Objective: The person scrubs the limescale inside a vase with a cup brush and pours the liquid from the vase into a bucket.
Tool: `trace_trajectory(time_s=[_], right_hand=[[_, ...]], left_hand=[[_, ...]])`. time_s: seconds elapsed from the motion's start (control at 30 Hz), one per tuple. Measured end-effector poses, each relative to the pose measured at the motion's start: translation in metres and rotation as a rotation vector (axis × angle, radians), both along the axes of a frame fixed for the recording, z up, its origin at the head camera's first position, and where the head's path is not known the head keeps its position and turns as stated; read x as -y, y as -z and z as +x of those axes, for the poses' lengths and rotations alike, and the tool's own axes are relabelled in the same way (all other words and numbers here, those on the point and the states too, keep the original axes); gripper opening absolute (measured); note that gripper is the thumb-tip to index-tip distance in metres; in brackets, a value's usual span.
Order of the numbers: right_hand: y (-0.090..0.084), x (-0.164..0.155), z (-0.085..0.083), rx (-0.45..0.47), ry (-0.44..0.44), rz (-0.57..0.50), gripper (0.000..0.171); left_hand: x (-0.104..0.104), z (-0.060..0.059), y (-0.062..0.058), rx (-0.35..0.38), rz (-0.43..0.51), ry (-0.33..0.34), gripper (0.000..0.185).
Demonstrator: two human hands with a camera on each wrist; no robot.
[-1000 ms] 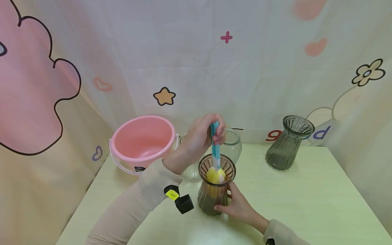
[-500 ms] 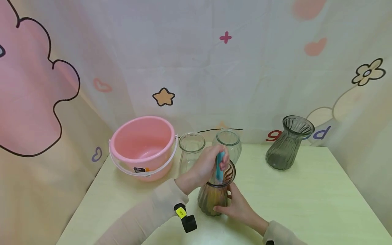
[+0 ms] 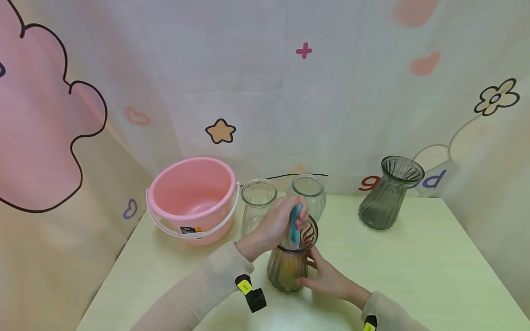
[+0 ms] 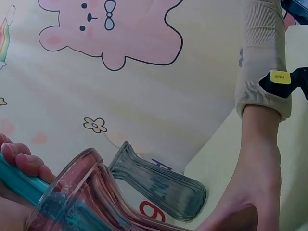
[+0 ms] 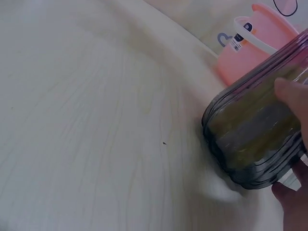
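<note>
Letters "g" and "d" are flanking the grey vase; the bucket label is looking illegible. The left hand, fingers curled, is gripping a teal-handled brush inside the ribbed vase; the right hand is clasping that vase low.

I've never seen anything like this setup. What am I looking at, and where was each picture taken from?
No robot here: these are a person's two bare hands. The wide view comes from a camera on the head, the other two from small cameras on the wrists. The left hand grips a turquoise handle that reaches down into a ribbed glass vase; the right hand holds that vase's lower side. On the pale table also stand a pink bucket, two clear glass jars and, farther right, a dark grey vase.
</note>
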State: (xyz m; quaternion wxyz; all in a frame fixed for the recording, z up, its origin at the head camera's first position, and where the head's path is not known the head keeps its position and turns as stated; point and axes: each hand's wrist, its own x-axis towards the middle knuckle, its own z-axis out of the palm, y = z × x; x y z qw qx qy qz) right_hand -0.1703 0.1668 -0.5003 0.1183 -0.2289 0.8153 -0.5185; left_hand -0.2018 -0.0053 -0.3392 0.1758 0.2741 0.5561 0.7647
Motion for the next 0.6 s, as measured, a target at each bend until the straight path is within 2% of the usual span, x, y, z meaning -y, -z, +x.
trace_trajectory(time_s=[0.2,0.3,0.43,0.6], right_hand=[[0.003,-0.002,-0.003,-0.015,-0.013,0.004,0.086],[0.004,-0.001,-0.003,-0.028,0.000,-0.002,0.085],[0.005,0.000,-0.002,-0.021,0.023,-0.016,0.087],[0.006,0.003,0.001,0.015,0.061,-0.022,0.088]], left_hand=[[0.003,0.002,-0.001,-0.008,0.029,-0.031,0.036],[0.006,0.003,-0.009,-0.024,0.047,-0.034,0.037],[0.013,0.002,-0.034,-0.054,0.083,-0.009,0.037],[0.019,0.000,-0.070,-0.095,0.126,-0.016,0.038]])
